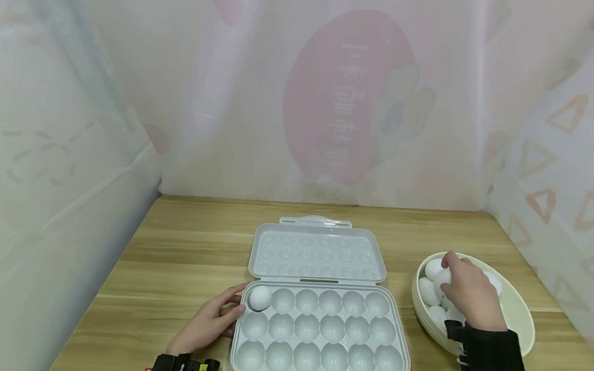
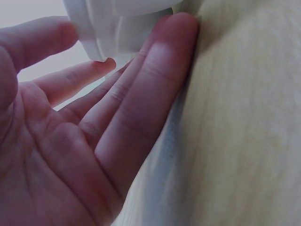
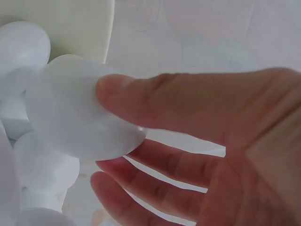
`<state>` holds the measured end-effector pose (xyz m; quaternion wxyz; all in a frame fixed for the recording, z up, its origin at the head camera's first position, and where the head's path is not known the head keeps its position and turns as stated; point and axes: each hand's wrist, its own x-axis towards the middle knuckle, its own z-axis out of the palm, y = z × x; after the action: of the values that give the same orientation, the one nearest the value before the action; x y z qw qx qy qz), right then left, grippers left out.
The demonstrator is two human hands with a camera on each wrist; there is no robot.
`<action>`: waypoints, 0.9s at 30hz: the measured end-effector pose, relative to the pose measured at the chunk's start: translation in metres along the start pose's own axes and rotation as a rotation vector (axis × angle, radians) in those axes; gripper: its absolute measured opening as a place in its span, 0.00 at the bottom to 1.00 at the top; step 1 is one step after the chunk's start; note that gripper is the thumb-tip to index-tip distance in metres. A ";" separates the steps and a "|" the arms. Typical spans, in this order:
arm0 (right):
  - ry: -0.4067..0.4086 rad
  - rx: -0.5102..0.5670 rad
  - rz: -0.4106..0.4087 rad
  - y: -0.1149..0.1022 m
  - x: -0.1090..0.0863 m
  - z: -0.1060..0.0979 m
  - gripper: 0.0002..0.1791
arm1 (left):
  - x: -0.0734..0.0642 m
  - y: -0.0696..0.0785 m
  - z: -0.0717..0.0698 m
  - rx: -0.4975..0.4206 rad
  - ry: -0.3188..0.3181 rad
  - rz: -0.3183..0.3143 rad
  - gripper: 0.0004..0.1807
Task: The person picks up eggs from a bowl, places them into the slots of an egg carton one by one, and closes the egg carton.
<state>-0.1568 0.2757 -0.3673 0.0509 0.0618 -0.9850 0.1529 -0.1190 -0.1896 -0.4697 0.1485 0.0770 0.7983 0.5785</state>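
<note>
A white plastic egg carton (image 1: 320,351) lies with its lid (image 1: 318,253) folded back, showing rows of round cups. One white egg (image 1: 260,298) sits in its far left cup. My left hand (image 1: 209,320) holds the carton's left edge, thumb at the rim and other fingers reaching under it, low over the table, as the left wrist view shows. At the right, my right hand (image 1: 473,292) reaches into a cream bowl (image 1: 518,316) of white eggs. Between thumb and fingertips it pinches one egg (image 3: 80,110), close over the others.
Several more eggs (image 1: 430,289) fill the left side of the bowl. Wood-grain table (image 1: 200,242) lies under everything. Pale printed curtains (image 1: 239,118) stand behind the table and along both sides.
</note>
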 end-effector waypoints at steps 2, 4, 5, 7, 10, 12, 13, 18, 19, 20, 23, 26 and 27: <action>0.003 0.007 -0.019 -0.002 0.001 -0.001 0.23 | 0.000 0.000 0.000 0.002 0.003 -0.001 0.29; -0.004 0.010 -0.034 -0.003 0.002 -0.002 0.24 | 0.000 0.000 0.000 0.005 0.006 -0.003 0.29; -0.008 0.012 -0.041 -0.004 0.003 -0.002 0.24 | 0.000 0.000 0.000 0.004 0.006 -0.002 0.29; -0.024 0.016 -0.041 -0.007 0.005 -0.004 0.22 | 0.000 -0.001 0.000 0.007 0.006 0.003 0.29; -0.035 0.019 -0.036 -0.013 0.007 -0.006 0.20 | -0.001 0.000 0.001 0.010 0.006 0.007 0.29; -0.037 0.026 -0.034 -0.018 0.007 -0.008 0.19 | -0.001 0.000 0.000 0.012 0.004 0.010 0.29; -0.031 0.026 -0.038 -0.021 0.008 -0.008 0.19 | -0.002 0.001 0.000 0.013 0.003 0.011 0.29; 0.035 0.033 -0.089 -0.039 0.011 -0.008 0.18 | -0.002 0.001 -0.001 0.015 0.004 0.008 0.29; 0.053 0.035 -0.107 -0.043 0.011 -0.007 0.18 | -0.002 0.001 -0.001 0.015 0.005 0.006 0.29; 0.064 0.041 -0.124 -0.048 0.012 -0.006 0.18 | -0.002 0.001 -0.001 0.013 0.007 0.003 0.29; 0.085 0.074 -0.164 -0.062 0.014 -0.002 0.18 | -0.001 0.001 -0.001 0.017 0.010 -0.003 0.29; 0.075 0.091 -0.187 -0.074 0.016 0.004 0.18 | -0.001 0.001 -0.001 0.020 0.004 -0.004 0.29; 0.078 0.094 -0.195 -0.078 0.017 0.007 0.18 | -0.001 0.001 -0.001 0.021 0.002 -0.004 0.29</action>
<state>-0.1631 0.1977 -0.3488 0.1010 0.1538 -0.9633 0.1954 -0.1186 -0.1899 -0.4684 0.1481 0.0767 0.8045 0.5701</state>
